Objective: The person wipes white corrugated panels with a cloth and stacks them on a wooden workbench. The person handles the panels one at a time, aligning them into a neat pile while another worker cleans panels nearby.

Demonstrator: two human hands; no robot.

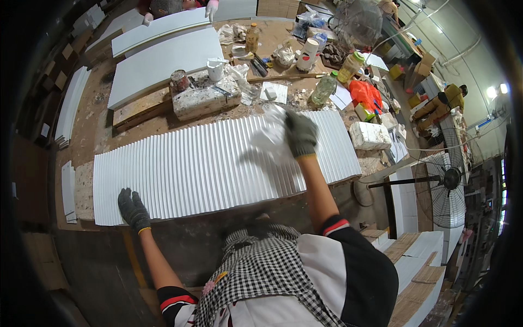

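Observation:
A wide white ribbed panel (190,166), made up of many narrow upright ridges, lies across the near side of the workbench. My left hand (133,209), in a dark grey knit glove, rests flat on its near left corner with the fingers stretched out. Over the right part of the panel, my gloved right hand (300,133) grips a crumpled white cloth (272,136). The cloth is blurred, and its lower edge hangs at or just above the ridges; I cannot tell whether it touches them.
Beyond the panel stand a paint-stained white block (204,103), a white cup (216,70), a rusty can (179,80) and a green-capped jar (324,88). White boards (163,65) lie at the far left, near another person's gloved hand (212,10). A standing fan (449,179) is at right.

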